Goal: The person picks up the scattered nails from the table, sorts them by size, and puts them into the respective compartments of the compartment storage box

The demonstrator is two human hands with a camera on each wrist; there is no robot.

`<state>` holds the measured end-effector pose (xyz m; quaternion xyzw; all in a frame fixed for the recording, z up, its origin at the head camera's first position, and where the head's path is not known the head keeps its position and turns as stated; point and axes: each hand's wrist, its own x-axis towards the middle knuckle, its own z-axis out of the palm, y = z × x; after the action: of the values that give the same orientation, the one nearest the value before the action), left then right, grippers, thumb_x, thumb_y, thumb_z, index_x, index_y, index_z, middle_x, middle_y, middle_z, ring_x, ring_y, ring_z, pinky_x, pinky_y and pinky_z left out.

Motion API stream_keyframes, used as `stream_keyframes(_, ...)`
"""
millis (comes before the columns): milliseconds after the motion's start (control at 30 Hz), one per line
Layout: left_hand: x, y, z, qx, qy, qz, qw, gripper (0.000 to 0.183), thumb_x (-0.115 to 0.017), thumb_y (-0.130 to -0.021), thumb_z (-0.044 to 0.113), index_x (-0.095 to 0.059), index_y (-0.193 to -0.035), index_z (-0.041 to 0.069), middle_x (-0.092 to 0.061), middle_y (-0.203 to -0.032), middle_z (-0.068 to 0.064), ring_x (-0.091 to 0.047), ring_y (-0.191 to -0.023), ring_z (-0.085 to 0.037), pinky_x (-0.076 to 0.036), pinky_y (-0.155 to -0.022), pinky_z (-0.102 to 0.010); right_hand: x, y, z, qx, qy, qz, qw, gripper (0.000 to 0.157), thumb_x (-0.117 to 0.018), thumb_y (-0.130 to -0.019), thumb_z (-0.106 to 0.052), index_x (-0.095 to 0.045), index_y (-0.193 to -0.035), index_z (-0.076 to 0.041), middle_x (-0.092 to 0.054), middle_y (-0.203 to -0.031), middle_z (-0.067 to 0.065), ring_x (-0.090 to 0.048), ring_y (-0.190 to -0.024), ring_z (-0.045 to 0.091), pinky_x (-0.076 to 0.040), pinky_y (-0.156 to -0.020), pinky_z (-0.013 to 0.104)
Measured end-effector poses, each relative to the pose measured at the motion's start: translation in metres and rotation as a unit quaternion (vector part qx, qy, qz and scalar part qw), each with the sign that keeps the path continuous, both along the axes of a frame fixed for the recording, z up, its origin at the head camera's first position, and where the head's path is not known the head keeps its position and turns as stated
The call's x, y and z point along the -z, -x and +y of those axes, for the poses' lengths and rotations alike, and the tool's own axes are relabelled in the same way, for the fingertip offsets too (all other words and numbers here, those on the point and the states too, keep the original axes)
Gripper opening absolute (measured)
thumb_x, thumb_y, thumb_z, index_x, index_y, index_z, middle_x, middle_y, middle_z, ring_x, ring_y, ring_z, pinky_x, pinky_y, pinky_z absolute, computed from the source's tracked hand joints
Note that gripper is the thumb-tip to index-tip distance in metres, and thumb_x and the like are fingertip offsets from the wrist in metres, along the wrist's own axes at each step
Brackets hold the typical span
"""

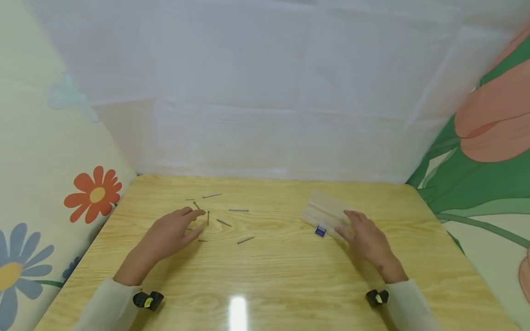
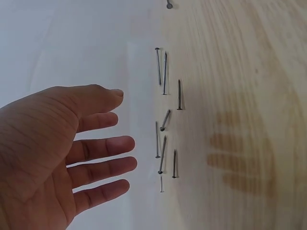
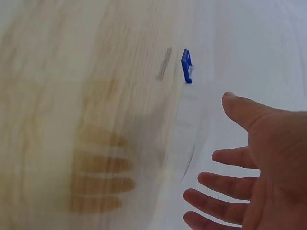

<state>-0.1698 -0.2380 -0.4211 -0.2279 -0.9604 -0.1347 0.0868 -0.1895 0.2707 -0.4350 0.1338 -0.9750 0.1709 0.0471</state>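
My left hand [image 1: 171, 232] hovers at the left part of the table, thumb and fingers spread and nothing held. Several loose steel nails [image 1: 239, 210] lie scattered around and past its fingertips, pointing different ways. In the left wrist view the nails [image 2: 180, 95] show round flat heads, and a few are shorter. Over on the right, my right hand [image 1: 368, 236] holds nothing, its fingers apart beside a clear, flat plastic container [image 1: 320, 207]. A blue clip [image 1: 320, 231] sits at the container's near edge; the right wrist view shows this clip [image 3: 186, 67] beyond the thumb.
The wooden table [image 1: 265, 271] has a pale grain and a bright reflection near the front. White cloth [image 1: 248, 92] hangs behind its far edge. Flower-printed fabric [image 1: 97, 193] stands along the left side, with more printed fabric [image 1: 488, 184] on the right.
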Motion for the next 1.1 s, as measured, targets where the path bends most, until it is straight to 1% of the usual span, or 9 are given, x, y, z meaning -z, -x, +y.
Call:
stream_keyframes(167, 0.001, 0.010, 0.000, -0.011, 0.004, -0.012, 0.9999, 0.040, -0.076, -0.094, 0.020, -0.066, -0.129, 0.003, -0.068, -0.103, -0.011, -0.068, -0.083, -0.027, -0.055, -0.063, -0.041, 0.000, 0.006, 0.004, 0.022, 0.015, -0.054, 0.998, 0.076, -0.052, -0.105, -0.052, -0.040, -0.152, 0.007, -0.042, -0.148, 0.035, -0.045, -0.130, 0.056, -0.040, -0.098, 0.071)
stream_keyframes(300, 0.002, 0.016, -0.001, -0.029, 0.005, -0.027, 0.9992, 0.035, -0.076, -0.094, 0.020, -0.069, -0.124, 0.004, -0.065, -0.097, -0.008, -0.065, -0.079, -0.024, -0.053, -0.058, -0.038, 0.000, 0.006, 0.005, 0.032, 0.025, -0.079, 0.996, 0.085, -0.049, -0.103, -0.062, -0.038, -0.153, 0.007, -0.039, -0.150, 0.036, -0.042, -0.132, 0.056, -0.037, -0.099, 0.074)
stream_keyframes(433, 0.004, 0.021, -0.006, -0.042, 0.012, -0.036, 0.9984, 0.032, -0.075, -0.094, 0.018, -0.070, -0.123, 0.005, -0.064, -0.096, -0.006, -0.065, -0.081, -0.023, -0.053, -0.060, -0.039, 0.001, 0.006, 0.004, 0.033, 0.029, -0.079, 0.996, 0.087, -0.050, -0.102, -0.063, -0.038, -0.153, 0.006, -0.039, -0.150, 0.036, -0.042, -0.133, 0.056, -0.036, -0.100, 0.074)
stream_keyframes(600, 0.007, 0.027, -0.010, -0.049, 0.019, -0.050, 0.9974, 0.030, -0.071, -0.096, 0.016, -0.070, -0.124, 0.004, -0.066, -0.099, -0.008, -0.067, -0.085, -0.027, -0.055, -0.065, -0.043, 0.002, 0.005, 0.001, 0.037, 0.028, -0.081, 0.996, 0.086, -0.054, -0.101, -0.061, -0.038, -0.153, 0.006, -0.038, -0.150, 0.037, -0.042, -0.133, 0.057, -0.037, -0.100, 0.073)
stream_keyframes(800, 0.006, 0.034, -0.011, -0.064, 0.017, -0.062, 0.9958, 0.030, -0.070, -0.096, 0.014, -0.069, -0.124, 0.002, -0.067, -0.101, -0.010, -0.067, -0.088, -0.029, -0.056, -0.067, -0.047, 0.002, 0.004, 0.001, 0.041, 0.026, -0.082, 0.995, 0.085, -0.058, -0.100, -0.059, -0.039, -0.152, 0.005, -0.038, -0.149, 0.036, -0.042, -0.131, 0.057, -0.038, -0.099, 0.072)
stream_keyframes(933, 0.005, 0.040, -0.014, -0.066, 0.018, -0.064, 0.9956, 0.032, -0.069, -0.098, 0.014, -0.068, -0.127, 0.001, -0.064, -0.107, -0.014, -0.067, -0.092, -0.032, -0.056, -0.069, -0.048, 0.004, 0.004, 0.001, 0.043, 0.027, -0.083, 0.995, 0.085, -0.059, -0.099, -0.058, -0.039, -0.152, 0.006, -0.038, -0.150, 0.035, -0.043, -0.132, 0.055, -0.039, -0.099, 0.071)
stream_keyframes(1100, 0.006, 0.049, -0.018, -0.069, 0.022, -0.064, 0.9953, 0.034, -0.068, -0.099, 0.012, -0.067, -0.129, -0.002, -0.062, -0.116, -0.020, -0.066, -0.097, -0.036, -0.056, -0.073, -0.052, 0.005, 0.004, 0.000, 0.046, 0.028, -0.083, 0.995, 0.086, -0.061, -0.099, -0.058, -0.041, -0.150, 0.008, -0.038, -0.151, 0.033, -0.045, -0.131, 0.054, -0.039, -0.101, 0.070)
